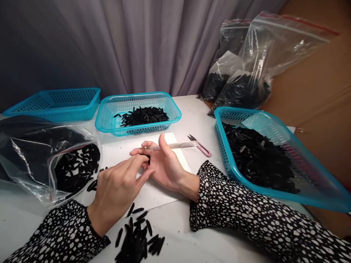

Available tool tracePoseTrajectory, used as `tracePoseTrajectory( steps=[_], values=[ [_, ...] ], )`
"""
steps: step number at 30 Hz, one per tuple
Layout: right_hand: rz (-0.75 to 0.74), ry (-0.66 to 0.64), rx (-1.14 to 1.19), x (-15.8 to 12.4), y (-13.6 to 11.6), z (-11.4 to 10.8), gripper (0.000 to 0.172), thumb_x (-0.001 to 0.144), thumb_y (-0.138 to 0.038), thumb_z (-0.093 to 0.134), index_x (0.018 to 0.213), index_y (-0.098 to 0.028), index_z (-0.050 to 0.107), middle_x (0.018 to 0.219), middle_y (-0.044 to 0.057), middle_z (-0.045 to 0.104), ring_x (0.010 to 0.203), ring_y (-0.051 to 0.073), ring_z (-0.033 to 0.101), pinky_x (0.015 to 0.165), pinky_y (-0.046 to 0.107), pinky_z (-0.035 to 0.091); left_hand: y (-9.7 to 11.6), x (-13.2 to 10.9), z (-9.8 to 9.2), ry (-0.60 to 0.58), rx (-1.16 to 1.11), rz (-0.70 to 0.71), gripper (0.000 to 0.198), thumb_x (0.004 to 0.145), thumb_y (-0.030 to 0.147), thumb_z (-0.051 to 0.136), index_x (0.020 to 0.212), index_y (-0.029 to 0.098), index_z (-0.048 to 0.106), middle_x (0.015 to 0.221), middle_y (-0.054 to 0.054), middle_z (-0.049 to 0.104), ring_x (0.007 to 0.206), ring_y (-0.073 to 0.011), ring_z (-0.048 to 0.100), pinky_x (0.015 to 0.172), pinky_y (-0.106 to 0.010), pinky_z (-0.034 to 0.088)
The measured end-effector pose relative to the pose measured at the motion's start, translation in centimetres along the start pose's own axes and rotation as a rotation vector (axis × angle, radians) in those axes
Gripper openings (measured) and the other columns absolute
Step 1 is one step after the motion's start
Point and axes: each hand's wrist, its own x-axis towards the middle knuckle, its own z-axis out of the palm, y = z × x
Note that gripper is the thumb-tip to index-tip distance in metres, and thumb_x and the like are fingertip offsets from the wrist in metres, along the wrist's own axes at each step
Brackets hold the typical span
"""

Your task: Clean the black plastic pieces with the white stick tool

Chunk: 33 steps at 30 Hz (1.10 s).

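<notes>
My left hand (pixel 117 184) pinches a small black piece (pixel 148 159) between thumb and fingers, over the palm of my right hand (pixel 166 166). The right palm is turned up, and a thin pale strip (pixel 181 145) lies between its thumb and fingers, sticking out to the right. Both hands are above a white sheet (pixel 161 193). Below them on the table lies a loose pile of black pieces (pixel 134 241). Pink-handled thread snips (pixel 203 149) rest just beyond the strip's right end.
A blue basket (pixel 174 118) with black pieces stands behind the hands, another blue basket (pixel 93 106) at back left. On the right is a large blue basket (pixel 227 160) full of black pieces. An open plastic bag (pixel 24 157) spills pieces at left; filled zip bags (pixel 246 87) stand back right.
</notes>
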Motion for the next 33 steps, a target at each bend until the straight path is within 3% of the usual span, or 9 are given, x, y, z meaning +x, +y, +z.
tracePoseTrajectory(
  steps=[4,7,10,16,22,25,29,31,33],
  values=[
    [0.01,-0.042,-0.012,-0.1,0.2,0.1,0.051,0.081,-0.07,0.069,0.09,-0.02,0.058,0.098,0.008,0.072,0.085,0.019,0.062,0.068,0.027,0.048,-0.7,-0.1,0.1,-0.039,-0.005,-0.032,0.02,0.098,0.031,0.058,0.093,0.02,0.075,0.083,-0.004,0.082,0.061,-0.022,0.074,0.049,-0.032,0.042],
    [-0.004,-0.05,-0.021,-0.1,0.3,0.3,0.049,0.081,-0.068,0.07,0.089,-0.021,0.059,0.102,0.009,0.072,0.09,0.02,0.062,0.078,0.03,0.05,-1.1,-0.3,0.2,-0.035,-0.055,-0.062,0.021,0.096,0.028,0.059,0.09,0.024,0.078,0.082,-0.004,0.082,0.064,-0.0235,0.075,0.052,-0.032,0.044],
    [-0.017,-0.049,-0.035,0.0,0.4,0.3,0.048,0.08,-0.068,0.071,0.086,-0.022,0.059,0.1,0.009,0.07,0.089,0.021,0.061,0.084,0.034,0.049,-1.1,-0.3,0.0,-0.021,-0.236,-0.199,0.02,0.094,0.032,0.061,0.086,0.027,0.078,0.083,-0.003,0.082,0.067,-0.0228,0.073,0.059,-0.031,0.047],
    [-0.087,0.013,-0.207,0.0,0.2,0.0,0.044,0.077,-0.061,0.078,0.085,-0.02,0.062,0.086,0.004,0.063,0.074,0.017,0.052,0.066,0.029,0.04,-1.0,0.8,-1.3,-0.013,-0.66,-0.64,0.022,0.088,0.034,0.064,0.069,0.024,0.07,0.052,0.004,0.057,0.044,-0.0125,0.043,0.043,-0.026,0.03],
    [-0.179,-0.045,-0.485,-0.5,0.0,-0.4,0.031,0.086,-0.048,0.073,0.083,-0.019,0.063,0.069,-0.003,0.055,0.058,0.011,0.033,0.056,0.027,0.023,-0.8,1.3,-2.0,0.036,-0.747,-0.732,0.02,0.085,0.031,0.065,0.066,0.023,0.068,0.056,0.003,0.055,0.051,-0.0137,0.043,0.047,-0.026,0.034],
    [-0.188,-0.039,-0.564,-0.6,0.0,-0.4,0.028,0.085,-0.044,0.075,0.081,-0.019,0.063,0.069,-0.003,0.057,0.057,0.011,0.033,0.055,0.027,0.023,-1.0,1.1,-1.9,0.014,-0.781,-0.741,0.02,0.084,0.03,0.066,0.066,0.022,0.068,0.06,0.001,0.058,0.056,-0.0144,0.045,0.051,-0.026,0.036],
    [-0.251,-0.011,-0.686,-0.8,-0.4,-0.5,0.027,0.086,-0.042,0.075,0.076,-0.02,0.063,0.066,-0.004,0.056,0.057,0.011,0.037,0.055,0.026,0.029,-1.6,1.1,-1.3,0.026,-1.095,-0.925,0.016,0.086,0.031,0.061,0.075,0.021,0.067,0.056,0.005,0.04,0.051,-0.0125,0.029,0.046,-0.025,0.026],
    [-0.236,-0.14,-0.822,-1.2,-0.8,-0.4,0.026,0.086,-0.042,0.074,0.076,-0.02,0.066,0.066,-0.002,0.059,0.058,0.012,0.044,0.055,0.026,0.034,-2.0,1.3,-1.1,0.056,-1.323,-1.084,0.01,0.084,0.025,0.057,0.083,0.021,0.065,0.057,0.007,0.035,0.05,-0.012,0.025,0.045,-0.024,0.025],
    [-0.147,-0.442,-1.003,-1.8,-0.9,-0.2,0.022,0.09,-0.04,0.07,0.079,-0.02,0.069,0.071,0.001,0.066,0.061,0.014,0.054,0.058,0.026,0.042,-2.3,1.4,-0.9,0.09,-1.437,-1.19,0.013,0.078,0.016,0.058,0.088,0.019,0.064,0.058,0.007,0.039,0.051,-0.0111,0.029,0.047,-0.021,0.029]
  ],
)
